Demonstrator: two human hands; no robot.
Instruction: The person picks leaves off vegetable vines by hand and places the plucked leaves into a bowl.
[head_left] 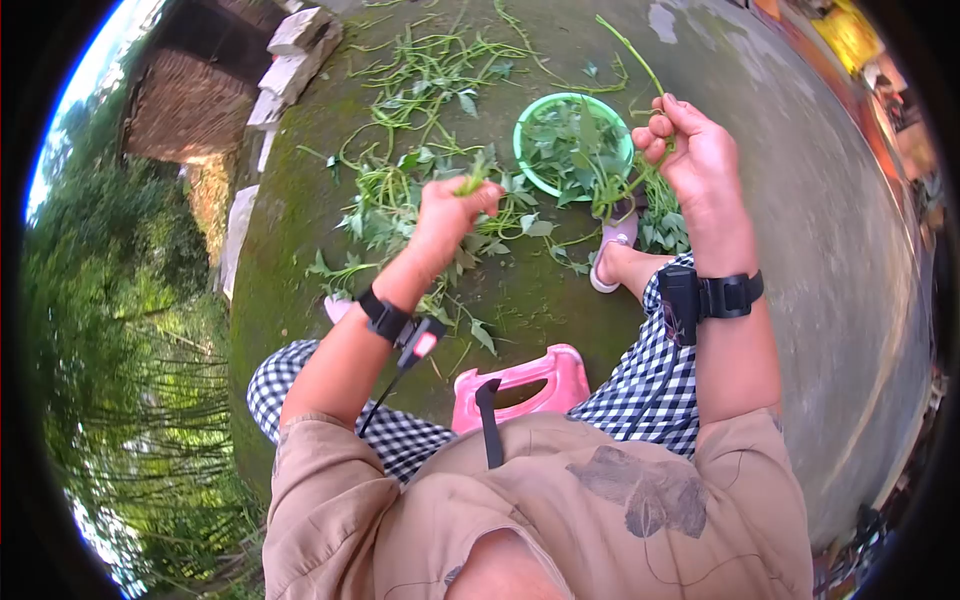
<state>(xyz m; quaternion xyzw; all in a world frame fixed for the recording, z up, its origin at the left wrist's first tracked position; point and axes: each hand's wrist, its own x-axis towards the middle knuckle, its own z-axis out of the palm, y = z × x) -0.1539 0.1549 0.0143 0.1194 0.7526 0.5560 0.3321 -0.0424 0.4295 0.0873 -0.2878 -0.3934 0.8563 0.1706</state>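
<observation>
A concrete ground (820, 280), mossy green toward the left and greyer toward the right, spreads across most of the view. Dense greenery (130, 300) fills the left edge, with a brick structure (185, 105) above it and pale stone blocks (290, 60) lining the ground's border.

The seated person's tan shirt (540, 480) takes up the bottom, above it the black-and-white checked trousers (645, 400). Long green stems and leaves lie in a loose heap (400, 200) on the ground, mostly bare stems at the far end and leafier pieces nearer the left hand (455, 205). Between the knees stands a pink plastic stool (570, 375). Beyond it, right of the heap, sits a round green basin (518, 145) with loose leaves (560, 140) inside.

The right hand (695, 150) is raised just beside the basin's right side, its grip pinched together on a green stem (635, 52) that slants up and left. The left hand is over the near part of the heap, its grip curled closed on a small green piece (470, 185). Each wrist bears a black strap; a pale purple shoe (615, 240) shows just below the basin.
</observation>
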